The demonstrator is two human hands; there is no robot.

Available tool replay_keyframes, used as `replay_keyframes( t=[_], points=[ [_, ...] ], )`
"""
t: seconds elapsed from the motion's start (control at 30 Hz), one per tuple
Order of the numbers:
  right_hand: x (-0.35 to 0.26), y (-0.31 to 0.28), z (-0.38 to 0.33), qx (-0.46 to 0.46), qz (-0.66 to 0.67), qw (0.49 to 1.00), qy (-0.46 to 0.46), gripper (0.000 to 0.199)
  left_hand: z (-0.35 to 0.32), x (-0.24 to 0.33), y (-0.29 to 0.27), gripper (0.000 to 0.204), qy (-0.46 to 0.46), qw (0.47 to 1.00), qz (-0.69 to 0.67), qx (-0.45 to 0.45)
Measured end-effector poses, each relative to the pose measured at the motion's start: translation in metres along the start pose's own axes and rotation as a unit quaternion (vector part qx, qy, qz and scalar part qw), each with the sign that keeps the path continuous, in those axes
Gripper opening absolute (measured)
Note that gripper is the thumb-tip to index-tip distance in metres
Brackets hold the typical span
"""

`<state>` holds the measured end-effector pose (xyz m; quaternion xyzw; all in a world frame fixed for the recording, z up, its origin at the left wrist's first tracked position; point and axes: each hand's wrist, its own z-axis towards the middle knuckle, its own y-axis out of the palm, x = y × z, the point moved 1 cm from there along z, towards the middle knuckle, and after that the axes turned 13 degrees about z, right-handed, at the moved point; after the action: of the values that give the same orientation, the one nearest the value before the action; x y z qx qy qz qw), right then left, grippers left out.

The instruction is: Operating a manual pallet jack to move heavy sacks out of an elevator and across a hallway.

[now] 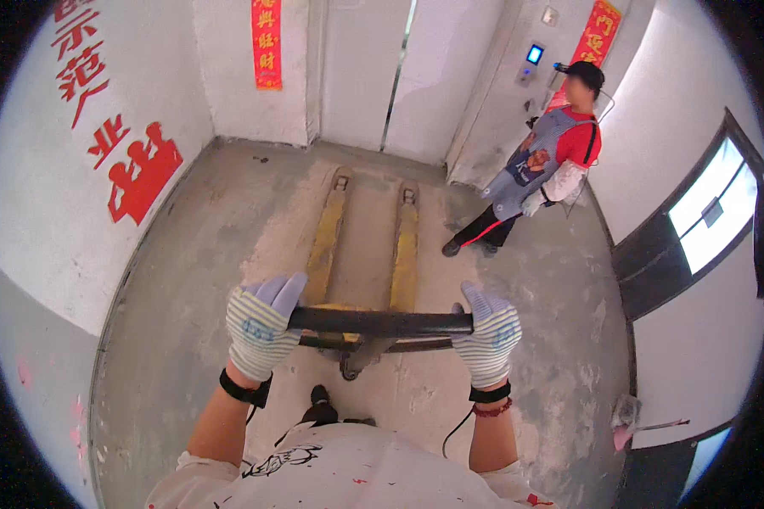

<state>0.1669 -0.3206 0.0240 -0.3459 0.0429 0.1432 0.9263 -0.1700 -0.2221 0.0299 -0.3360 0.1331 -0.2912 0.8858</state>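
Observation:
My left hand, in a striped white glove with bluish fingertips, is closed round the left end of a black handle bar. At the bar's right end, my right hand in a matching glove grips it too. The handle belongs to a pallet jack, whose two worn yellow forks stretch away from me along the floor. Nothing lies on the forks. Part of the jack's base is hidden under the handle.
Beyond the fork tips are closed grey elevator doors with a lit panel to their right. A person in a grey apron stands right of the forks. White walls flank the concrete floor; a window is at right.

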Motion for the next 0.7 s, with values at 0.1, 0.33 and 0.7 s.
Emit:
replay_keyframes(
  t=[0.1, 0.33, 0.7],
  points=[
    [-0.0021, -0.0013, 0.0025, 0.015, 0.017, 1.0, 0.002, 0.037, 0.0009, 0.0001, -0.0002, 0.041, -0.001, 1.0, 0.023, -0.018],
    [-0.0042, -0.0007, 0.0028, 0.016, 0.013, 0.999, 0.024, 0.043, 0.0005, -0.001, 0.0017, 0.044, 0.007, 1.0, 0.016, -0.02],
    [-0.0008, 0.0011, 0.0076, 0.011, 0.014, 1.0, 0.01, 0.034, 0.0026, 0.0001, 0.0019, 0.048, 0.005, 1.0, 0.007, -0.016]
  ],
)
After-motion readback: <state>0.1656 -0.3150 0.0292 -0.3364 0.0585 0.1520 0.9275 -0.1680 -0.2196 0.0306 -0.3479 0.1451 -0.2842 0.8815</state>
